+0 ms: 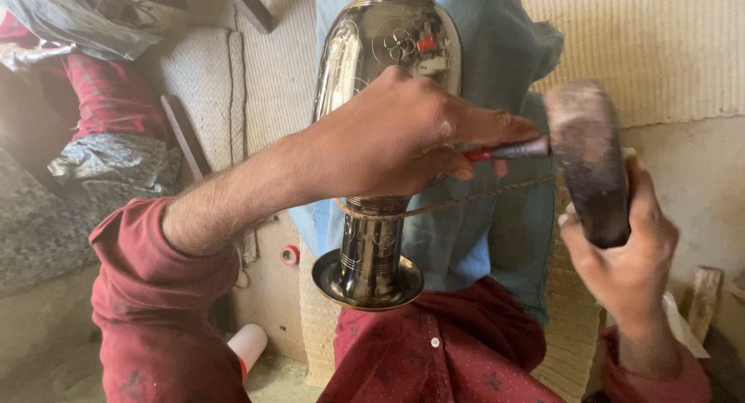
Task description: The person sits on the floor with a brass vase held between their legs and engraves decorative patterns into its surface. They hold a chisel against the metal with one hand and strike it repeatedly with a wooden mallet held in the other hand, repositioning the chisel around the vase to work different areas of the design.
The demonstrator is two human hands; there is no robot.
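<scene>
Brass vase point(386, 147), neck toward wearer

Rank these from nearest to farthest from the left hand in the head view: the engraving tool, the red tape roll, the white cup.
1. Engraving tool: gripped in the left hand.
2. Red tape roll: on the floor, lower left of the vase's foot.
3. White cup: farther down, by the left sleeve.

I am seeing no packages, signs or screens in this view. The one label-like mark is a small red sticker point(427, 43) sitting high on the polished metal vase point(372, 69), roughly rectangular against the mirror finish. Its face is showing too small for me to resolve any detail.
</scene>
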